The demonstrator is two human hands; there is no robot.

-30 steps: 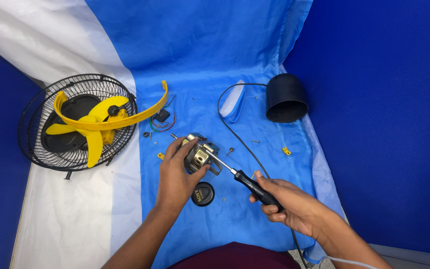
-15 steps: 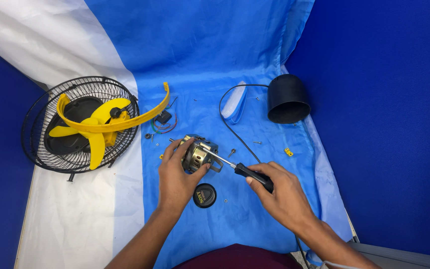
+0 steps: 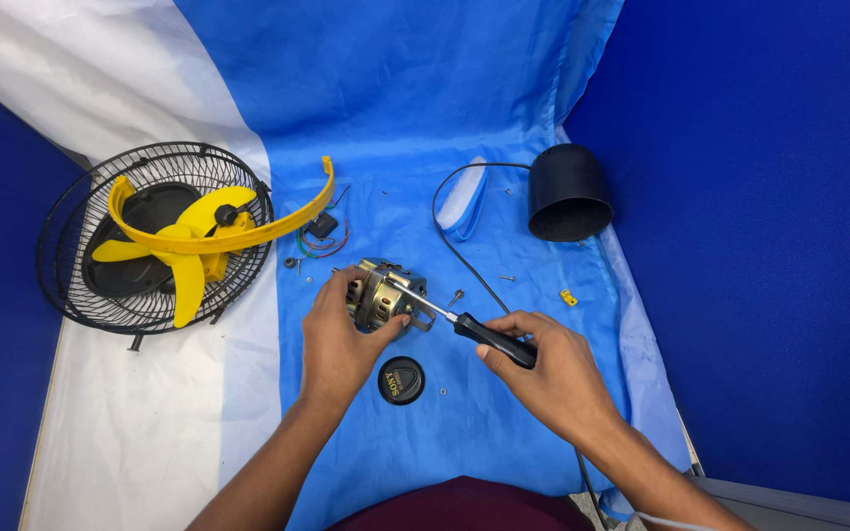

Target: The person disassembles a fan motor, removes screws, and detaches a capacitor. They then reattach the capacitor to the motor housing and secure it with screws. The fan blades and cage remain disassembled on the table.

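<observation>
My left hand [image 3: 338, 346] grips a small brass-coloured fan motor [image 3: 383, 294] on the blue cloth, tilted on its side. My right hand [image 3: 550, 374] holds a black-handled screwdriver [image 3: 489, 337] whose metal shaft reaches left, its tip touching the motor's right side. A round black cap [image 3: 400, 380] lies on the cloth just below the motor, between my two hands.
A black wire fan guard [image 3: 81, 258] with yellow blades [image 3: 184, 261] and a yellow curved ring [image 3: 248, 228] lies at the left. A black cylindrical housing [image 3: 568, 193] stands at the back right with a black cable [image 3: 464, 256]. Small screws [image 3: 456, 295], a yellow clip [image 3: 569, 297] and a wired part [image 3: 322, 231] dot the cloth.
The view has shifted slightly. My right hand moved a little left and up with the screwdriver, keeping its tip at the motor. My left hand stays on the motor.
</observation>
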